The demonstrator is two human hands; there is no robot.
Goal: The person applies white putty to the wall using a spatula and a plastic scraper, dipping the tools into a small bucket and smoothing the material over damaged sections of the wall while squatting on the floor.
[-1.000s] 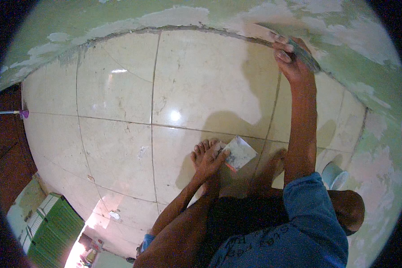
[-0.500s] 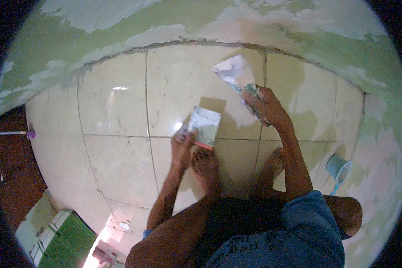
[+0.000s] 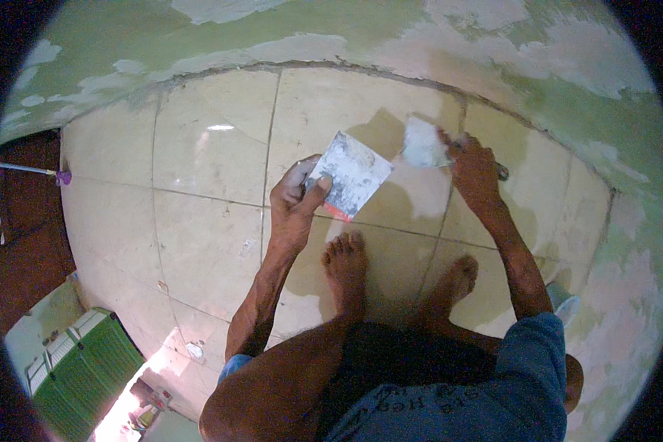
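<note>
Square white plate [image 3: 357,177], smeared with grey and bearing a red strip along its near edge, sat in the left hand [image 3: 293,199], reaching out to the right and a little to the far side of the palm. That hand was mostly closed: its thumb lay across the plate's left part, while the other fingers curled in at the left edge, partly hidden by the plate. Just right of the plate's right corner came the pale blade of a wide scraper [image 3: 423,144], a narrow gap showing between the two. Its handle was gripped by the right hand [image 3: 475,171], whose fingers were closed around it, with the handle's end sticking out to the right of the fist and the blade pointing left. A shadow fell on the tiled floor [image 3: 206,169] just beyond the plate. Nearer than the plate were the left foot [image 3: 345,269] and, farther right, the right foot [image 3: 453,283]. Along the far side ran a green wall [image 3: 147,40] with pale patches. A light blue container [image 3: 564,302] showed at the right, partly hidden by the blue sleeve [image 3: 534,346], and a green ribbed object [image 3: 88,372] was at the near left
</note>
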